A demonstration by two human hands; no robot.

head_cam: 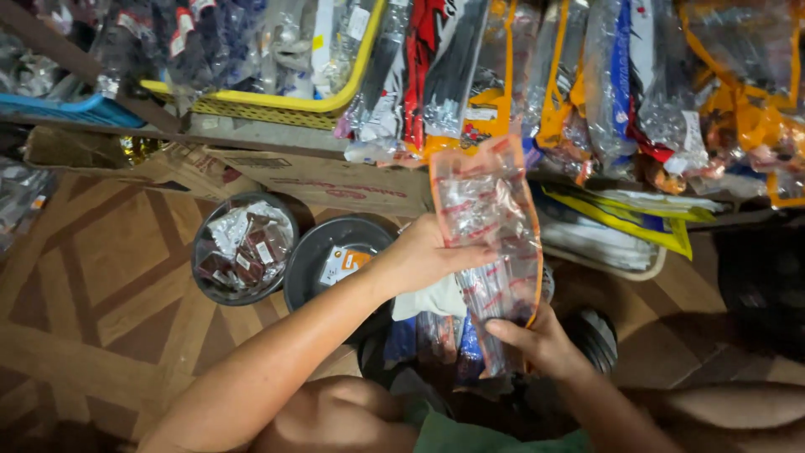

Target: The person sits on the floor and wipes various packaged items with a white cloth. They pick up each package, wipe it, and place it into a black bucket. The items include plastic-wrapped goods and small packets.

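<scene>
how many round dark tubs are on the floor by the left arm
2. One tub holds small packets, left of the forearm; the other tub sits beside it, partly behind the left hand. More may be hidden under the arms.

View: single head camera, no second view to overlap.
Facing: steeply down, slightly forward, over the person's own arms.
Range: close; hands mid-frame.
Field: shelf [277, 134] at 12 o'clock, wooden floor [101, 277] at 9 o'clock.

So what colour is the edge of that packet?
Orange, on the clear packet; seen in the head view.
</scene>
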